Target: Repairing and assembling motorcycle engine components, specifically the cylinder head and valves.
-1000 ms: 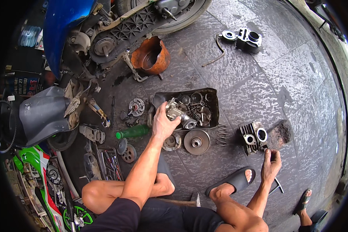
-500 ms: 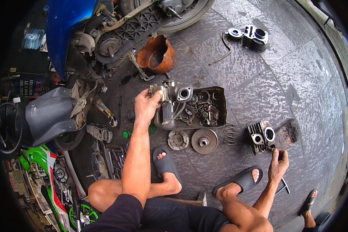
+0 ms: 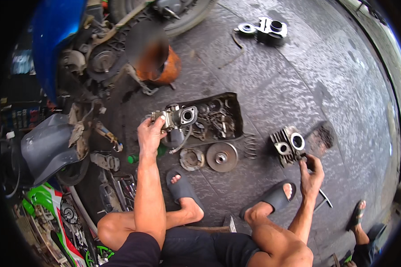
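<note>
A: Clock hub at view centre. What is carrying everything?
B: The floor (image 3: 272,89): grey textured tiles, seams running diagonally, sheen showing, dark stains. A blue scooter (image 3: 55,49) is filling 10 to 11 o'clock; a green motorcycle (image 3: 47,204) is edging in at 8.
A: Mid-sized items?
B: The tray (image 3: 241,116) is lying just off centre, toward 12, holding loose metal parts; presumably its walls are stopping them scattering. A rusty pot (image 3: 171,66) is sitting at 11, partly blurred. The cylinder (image 3: 289,149) is showing at 3, bores facing up. The right hand (image 3: 312,174) is curling, fingertips gripping its lower corner, probably steadying it. Bearing on the floor? Cannot tell.
A: And the carb (image 3: 176,118)?
B: Hanging near 10, overlapping the tray's 9 o'clock end. The left hand (image 3: 150,135) is gripping its body, thumb on top, fingers partly hidden; likely this is leaving the flange (image 3: 189,115) unobstructed.
A: Smaller?
B: From the tray, a disc (image 3: 214,155) is lying flat at 5, a spring (image 3: 250,147) at 4, probably for easy reach.
</note>
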Tool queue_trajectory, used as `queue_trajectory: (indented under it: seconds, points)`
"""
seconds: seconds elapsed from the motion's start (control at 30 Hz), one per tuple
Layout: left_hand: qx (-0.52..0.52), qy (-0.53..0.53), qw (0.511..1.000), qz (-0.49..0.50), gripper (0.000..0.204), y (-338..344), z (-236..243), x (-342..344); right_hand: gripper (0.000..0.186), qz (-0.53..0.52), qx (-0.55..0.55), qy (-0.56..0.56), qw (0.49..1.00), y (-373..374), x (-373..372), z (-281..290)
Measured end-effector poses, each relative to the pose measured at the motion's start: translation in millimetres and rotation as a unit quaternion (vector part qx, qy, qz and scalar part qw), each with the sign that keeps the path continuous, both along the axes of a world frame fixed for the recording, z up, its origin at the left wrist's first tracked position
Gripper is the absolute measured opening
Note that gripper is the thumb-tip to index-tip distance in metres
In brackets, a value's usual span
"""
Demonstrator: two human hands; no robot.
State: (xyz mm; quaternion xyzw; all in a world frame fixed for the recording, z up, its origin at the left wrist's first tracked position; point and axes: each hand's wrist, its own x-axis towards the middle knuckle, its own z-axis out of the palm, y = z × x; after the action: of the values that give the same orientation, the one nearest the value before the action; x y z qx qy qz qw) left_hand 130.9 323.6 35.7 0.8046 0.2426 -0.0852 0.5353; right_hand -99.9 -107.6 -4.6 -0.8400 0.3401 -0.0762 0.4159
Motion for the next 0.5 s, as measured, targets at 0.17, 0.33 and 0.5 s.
queue_trajectory:
  seconds: [0.17,0.33,0.5]
  points:
    - [0.099,0.018,0.993,-0.061,0.041,-20.4,-38.2,-6.3,0.021,0.026,-0.028,-0.010,0.999,-19.8,1.1,-5.2]
    - [0.264,0.001,0.962,-0.076,0.058,-33.7,-57.6,-7.6,0.021,0.022,0.008,-0.016,1.000,-30.4,3.8,-12.4]
    - [0.381,-0.043,0.918,-0.102,0.066,-53.6,-45.2,-15.9,0.022,0.018,0.011,-0.002,1.000,-30.5,1.6,-16.5]
